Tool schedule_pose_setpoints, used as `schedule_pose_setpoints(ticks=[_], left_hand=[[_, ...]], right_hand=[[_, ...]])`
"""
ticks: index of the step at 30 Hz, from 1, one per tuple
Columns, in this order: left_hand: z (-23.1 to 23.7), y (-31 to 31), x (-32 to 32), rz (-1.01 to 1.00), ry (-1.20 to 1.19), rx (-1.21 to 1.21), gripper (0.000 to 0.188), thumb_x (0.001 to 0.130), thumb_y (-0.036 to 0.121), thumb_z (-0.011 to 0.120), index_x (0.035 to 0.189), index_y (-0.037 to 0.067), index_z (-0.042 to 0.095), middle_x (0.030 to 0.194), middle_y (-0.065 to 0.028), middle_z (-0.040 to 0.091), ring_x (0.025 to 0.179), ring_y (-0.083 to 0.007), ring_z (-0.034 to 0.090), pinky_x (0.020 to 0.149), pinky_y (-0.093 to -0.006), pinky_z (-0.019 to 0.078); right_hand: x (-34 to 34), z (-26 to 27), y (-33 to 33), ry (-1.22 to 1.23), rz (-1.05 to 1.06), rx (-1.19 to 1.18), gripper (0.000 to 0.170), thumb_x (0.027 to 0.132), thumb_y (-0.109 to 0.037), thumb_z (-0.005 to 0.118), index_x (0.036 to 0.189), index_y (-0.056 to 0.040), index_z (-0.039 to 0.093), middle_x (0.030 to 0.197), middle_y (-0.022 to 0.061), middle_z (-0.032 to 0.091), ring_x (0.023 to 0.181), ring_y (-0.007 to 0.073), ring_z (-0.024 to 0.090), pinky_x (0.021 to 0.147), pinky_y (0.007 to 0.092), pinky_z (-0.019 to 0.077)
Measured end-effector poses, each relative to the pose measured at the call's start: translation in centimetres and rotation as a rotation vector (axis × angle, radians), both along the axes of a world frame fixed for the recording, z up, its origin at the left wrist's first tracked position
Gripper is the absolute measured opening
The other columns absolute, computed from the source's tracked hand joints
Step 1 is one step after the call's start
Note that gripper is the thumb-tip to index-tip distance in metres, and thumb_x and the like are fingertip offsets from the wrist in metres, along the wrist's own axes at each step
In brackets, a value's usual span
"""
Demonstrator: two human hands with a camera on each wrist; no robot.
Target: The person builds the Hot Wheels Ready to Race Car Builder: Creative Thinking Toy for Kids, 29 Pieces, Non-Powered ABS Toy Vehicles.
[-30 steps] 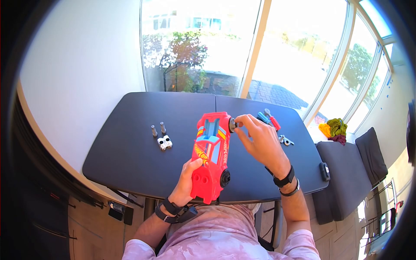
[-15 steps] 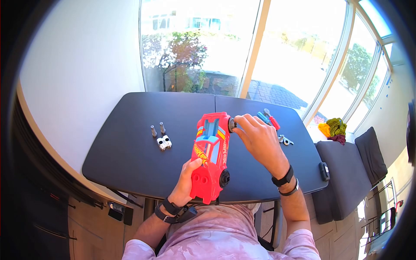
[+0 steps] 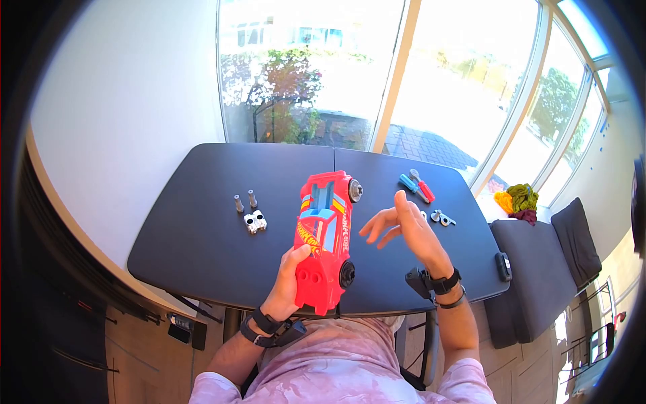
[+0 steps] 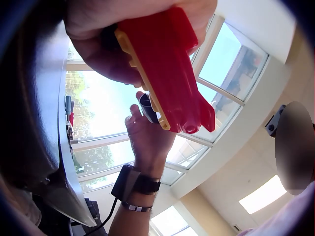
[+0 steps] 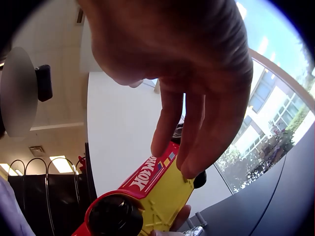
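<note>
In the head view my left hand (image 3: 288, 279) grips a red toy car (image 3: 316, 276) by its left side, holding it up over the dark table. The car has a blue interior and yellow lettering. Two black wheels show on its right side: an upper wheel (image 3: 355, 190) with a grey hub and a lower wheel (image 3: 346, 275). My right hand (image 3: 410, 232) hovers just right of the car, apart from it, fingers extended and holding nothing. In the right wrist view the car's yellow underside (image 5: 167, 196) shows beyond the right fingers.
On the table (image 3: 195, 256), left of the car, stand two grey pegs (image 3: 245, 200) and a white part with black circles (image 3: 256, 221). At the right lie a blue-handled tool (image 3: 408, 182), a red-handled tool (image 3: 425, 191) and a small pale part (image 3: 444, 217). A black case (image 3: 503, 266) sits at the right edge.
My right hand has let go of the upper wheel and drawn away to the right and down, its fingers spreading. The wheel stays on the car, which has shifted slightly left.
</note>
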State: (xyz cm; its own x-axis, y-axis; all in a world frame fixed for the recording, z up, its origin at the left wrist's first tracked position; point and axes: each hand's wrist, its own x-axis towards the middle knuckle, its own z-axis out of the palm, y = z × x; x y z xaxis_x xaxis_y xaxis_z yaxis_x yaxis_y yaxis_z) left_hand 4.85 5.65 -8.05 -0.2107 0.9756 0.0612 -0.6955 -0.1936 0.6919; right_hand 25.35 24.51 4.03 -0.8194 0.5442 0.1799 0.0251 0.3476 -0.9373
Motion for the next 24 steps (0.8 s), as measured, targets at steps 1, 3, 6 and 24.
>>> schedule_pose_setpoints(ticks=[1, 3, 6, 24], left_hand=[[-0.4, 0.1, -0.1, 0.004, 0.023, -0.011, 0.072, 0.106, 0.049, 0.067, 0.155, -0.001, 0.053, 0.136, -0.0179, 0.074, 0.115, -0.0258, 0.079, 0.096, -0.0426, 0.0666], [-1.0, 0.3, -0.3, 0.007, 0.053, -0.021, 0.075, 0.106, 0.052, 0.066, 0.157, -0.001, 0.052, 0.138, -0.0184, 0.073, 0.118, -0.0269, 0.078, 0.099, -0.044, 0.0655], [-1.4, 0.5, -0.4, 0.014, 0.06, -0.01, 0.074, 0.106, 0.051, 0.066, 0.157, 0.0, 0.052, 0.138, -0.0175, 0.073, 0.118, -0.0262, 0.078, 0.099, -0.043, 0.066], [2.3, -0.5, -1.1, 0.292, 0.946, 0.004, 0.057, 0.116, 0.043, 0.064, 0.156, 0.003, 0.064, 0.131, -0.012, 0.07, 0.117, -0.0181, 0.068, 0.103, -0.0347, 0.0526]], right_hand=[[0.2, -0.2, -0.2, -0.018, -0.019, -0.012, 0.087, 0.12, -0.061, 0.042, 0.087, 0.0072, 0.083, 0.111, 0.0193, 0.083, 0.087, 0.024, 0.079, 0.068, 0.0359, 0.0658], [0.0, -1.0, -0.9, -0.087, -0.117, 0.058, 0.08, 0.12, -0.059, 0.045, 0.095, 0.0071, 0.083, 0.108, 0.0185, 0.082, 0.084, 0.0226, 0.078, 0.067, 0.0355, 0.0659], [-0.1, -2.0, -3.4, -0.1, -0.172, 0.036, 0.071, 0.12, -0.056, 0.049, 0.109, 0.0064, 0.082, 0.103, 0.0161, 0.08, 0.082, 0.02, 0.077, 0.066, 0.0341, 0.0657], [-0.3, -9.9, -9.8, 0.498, -0.093, -0.897, 0.05, 0.123, -0.04, 0.049, 0.156, -0.0019, 0.052, 0.145, 0.0118, 0.07, 0.128, 0.0163, 0.072, 0.108, 0.0366, 0.0624]])
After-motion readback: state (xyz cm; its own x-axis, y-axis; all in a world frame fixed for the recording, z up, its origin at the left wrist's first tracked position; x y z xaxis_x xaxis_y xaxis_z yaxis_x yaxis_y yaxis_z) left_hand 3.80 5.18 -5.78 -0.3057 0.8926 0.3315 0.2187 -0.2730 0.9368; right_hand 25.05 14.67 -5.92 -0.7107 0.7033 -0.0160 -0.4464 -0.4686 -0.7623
